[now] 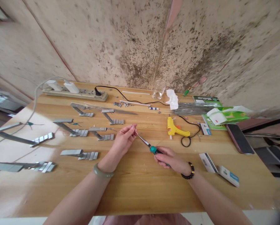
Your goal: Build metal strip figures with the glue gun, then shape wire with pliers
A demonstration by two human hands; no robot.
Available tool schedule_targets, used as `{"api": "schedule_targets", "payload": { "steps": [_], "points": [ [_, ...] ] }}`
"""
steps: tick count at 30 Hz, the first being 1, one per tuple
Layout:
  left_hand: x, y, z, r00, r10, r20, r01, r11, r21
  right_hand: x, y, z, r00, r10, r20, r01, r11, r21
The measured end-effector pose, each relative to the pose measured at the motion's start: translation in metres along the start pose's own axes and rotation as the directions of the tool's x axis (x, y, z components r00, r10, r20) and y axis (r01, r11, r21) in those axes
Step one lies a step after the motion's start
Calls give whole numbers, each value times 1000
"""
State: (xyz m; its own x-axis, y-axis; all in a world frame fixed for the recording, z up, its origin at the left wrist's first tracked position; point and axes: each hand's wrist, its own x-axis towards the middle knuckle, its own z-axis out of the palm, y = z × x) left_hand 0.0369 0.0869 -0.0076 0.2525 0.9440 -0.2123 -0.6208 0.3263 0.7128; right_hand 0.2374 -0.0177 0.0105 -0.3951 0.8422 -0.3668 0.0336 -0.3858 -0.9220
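Observation:
My right hand is wrapped round the green-and-black handles of a pair of long-nose pliers. The jaws slant up and left to the fingertips of my left hand. Those fingertips are pinched together on something too small to make out, right at the tip of the pliers. Left of my hands, several grey folded-strip pieces stand on the wooden table; the closest one has a thin wire end near my left hand. Another strip piece stands behind it.
A yellow glue gun with a black cord lies to the right, before a bundle of thin wires. A glass stands by the wall. A power strip is at back left. Small boxes and a phone lie right.

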Motion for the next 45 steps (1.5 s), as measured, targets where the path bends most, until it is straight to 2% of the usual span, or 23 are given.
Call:
{"api": "schedule_targets", "payload": {
  "steps": [3,7,13,21,24,27,30,33,36,45],
  "points": [
    [-1,-1,-2,999,-12,51,13,1000,-8,-1,0,-2,992,68,109,-91,971,220],
    [-2,-2,-3,996,-24,83,23,1000,12,-2,0,-3,984,75,164,-129,928,351],
    [-4,-2,-2,996,-38,76,36,999,30,-2,-3,-2,983,81,167,-139,916,377],
    [-5,0,3,998,-37,46,35,999,40,-2,-1,-1,987,88,133,-127,940,318],
    [-4,0,3,999,-36,28,35,998,46,-1,-2,1,992,89,88,-108,966,236],
    [-3,-1,3,1000,-8,9,8,998,61,-1,-1,4,998,69,11,-70,994,81],
    [-3,-2,3,1000,23,-13,-22,997,75,-1,1,6,993,-74,-93,59,986,-155],
    [-3,-2,4,998,46,-37,-44,996,72,-2,1,8,962,-229,-150,152,904,-400],
    [-4,-2,5,998,57,-37,-55,996,63,-4,-3,10,944,-283,-168,147,820,-554],
    [-3,-3,5,995,69,-69,-63,994,95,-7,-5,14,883,-422,-206,89,582,-809]
  ]
}}
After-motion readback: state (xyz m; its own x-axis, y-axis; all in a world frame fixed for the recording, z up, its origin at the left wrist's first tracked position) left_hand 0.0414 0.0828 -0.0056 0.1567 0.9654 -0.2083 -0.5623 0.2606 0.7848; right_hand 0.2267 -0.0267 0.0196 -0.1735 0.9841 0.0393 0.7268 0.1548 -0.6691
